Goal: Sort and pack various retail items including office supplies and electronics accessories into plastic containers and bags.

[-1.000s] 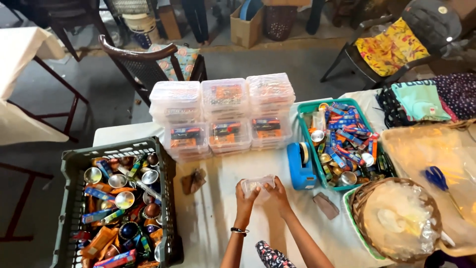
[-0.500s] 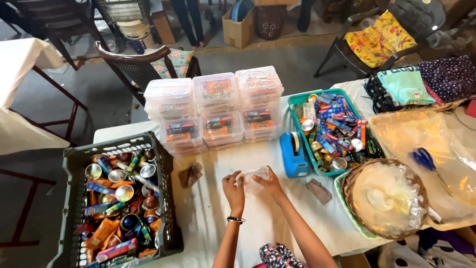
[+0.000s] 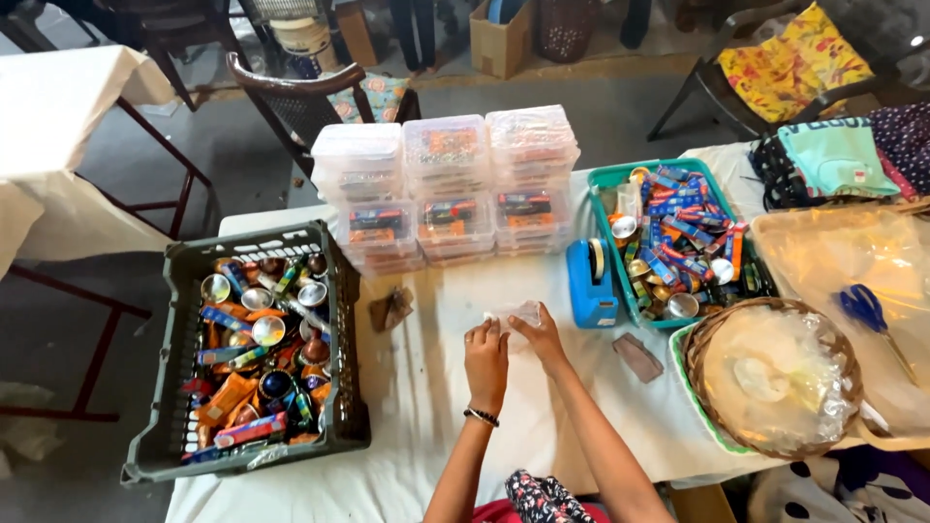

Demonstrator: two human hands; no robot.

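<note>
frame centre: my left hand [image 3: 486, 356] and right hand [image 3: 539, 334] | fingers clamped on clear plastic bag [image 3: 516, 314] | over white worktop [image 3: 426, 387] | blue tape dispenser [image 3: 591, 284] just right

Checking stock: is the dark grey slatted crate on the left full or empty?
Mostly full. The dark grey slatted plastic crate holds a dense heap of colourful packets and round tins covering its floor, below the rim.

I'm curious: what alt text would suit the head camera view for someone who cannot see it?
Both hands, left hand and right hand, hold a small clear plastic bag over a white-covered table. Around them sit a grey crate of colourful items, stacked clear boxes, a blue tape dispenser and a wicker basket.
</note>
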